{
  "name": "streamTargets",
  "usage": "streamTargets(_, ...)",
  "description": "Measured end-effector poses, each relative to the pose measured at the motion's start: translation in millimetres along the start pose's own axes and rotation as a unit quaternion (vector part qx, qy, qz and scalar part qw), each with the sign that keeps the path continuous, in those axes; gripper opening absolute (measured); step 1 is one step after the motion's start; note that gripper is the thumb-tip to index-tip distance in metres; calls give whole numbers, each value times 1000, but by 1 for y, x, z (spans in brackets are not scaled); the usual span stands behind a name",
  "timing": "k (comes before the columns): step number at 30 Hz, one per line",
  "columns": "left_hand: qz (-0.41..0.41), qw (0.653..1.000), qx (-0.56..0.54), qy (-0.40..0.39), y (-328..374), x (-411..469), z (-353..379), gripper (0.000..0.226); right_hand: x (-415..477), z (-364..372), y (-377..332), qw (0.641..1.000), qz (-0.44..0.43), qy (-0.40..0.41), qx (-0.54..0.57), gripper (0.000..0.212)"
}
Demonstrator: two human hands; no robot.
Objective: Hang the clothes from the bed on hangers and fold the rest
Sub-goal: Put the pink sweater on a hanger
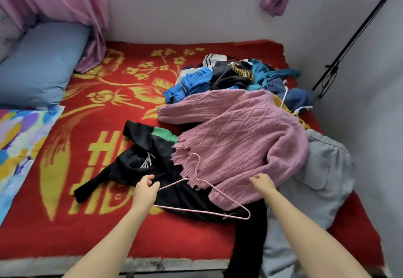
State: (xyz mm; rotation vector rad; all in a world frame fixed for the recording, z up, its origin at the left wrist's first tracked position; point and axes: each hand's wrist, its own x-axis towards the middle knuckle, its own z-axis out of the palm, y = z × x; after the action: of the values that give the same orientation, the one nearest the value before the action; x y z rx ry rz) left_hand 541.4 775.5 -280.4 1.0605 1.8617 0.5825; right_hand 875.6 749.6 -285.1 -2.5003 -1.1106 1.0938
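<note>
A pink cable-knit sweater lies spread on the red bed blanket, over a black garment with a green band. My left hand grips the left end of a thin pink wire hanger that lies across the black garment and the sweater's hem. My right hand pinches the sweater's lower edge. Behind the sweater sits a pile of blue, black and teal clothes. Grey trousers lie at the right and hang over the bed's front edge.
A blue pillow and a colourful patterned cloth lie at the left. Pink curtains hang behind. A white hanger pokes out of the pile. A black pole leans against the right wall.
</note>
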Motion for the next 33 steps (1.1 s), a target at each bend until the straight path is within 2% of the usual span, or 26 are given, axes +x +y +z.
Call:
streamTargets(3, -3, 999, 26, -27, 19, 8, 29, 32, 27, -15, 28, 998, 56, 17, 11, 35)
streamTargets(8, 25, 995, 65, -70, 55, 28, 73, 26, 77, -35, 52, 989, 119, 32, 83, 21)
streamTargets(10, 49, 992, 82, -87, 69, 38, 86, 21, 98, -43, 58, 980, 148, 54, 125, 41)
streamTargets(13, 73, 988, 91, -100, 92, 53, 105, 15, 126, -49, 69, 957, 186, 94, 201, 55)
streamTargets(15, 77, 989, 81, -100, 103, 61, 118, 13, 136, -43, 75, 930, 218, 114, 274, 65)
streamTargets(20, 71, 985, 94, -125, 105, 68, 141, 16, 146, -7, 90, 829, 288, 108, 468, 88)
streamTargets(22, 68, 984, 100, -133, 101, 68, 144, 14, 154, 1, 91, 772, 315, 98, 543, 86)
streamTargets(23, 68, 984, 98, -134, 99, 68, 144, 12, 159, 3, 93, 754, 325, 97, 562, 79)
streamTargets(25, 63, 986, 89, -127, 96, 69, 140, 11, 167, 2, 94, 752, 323, 91, 568, 58)
streamTargets(28, 58, 988, 83, -119, 93, 69, 132, 7, 170, -1, 94, 774, 296, 97, 552, 36)
streamTargets(33, 69, 988, 70, -120, 103, 61, 120, 6, 162, -39, 82, 819, 237, 191, 487, 39)
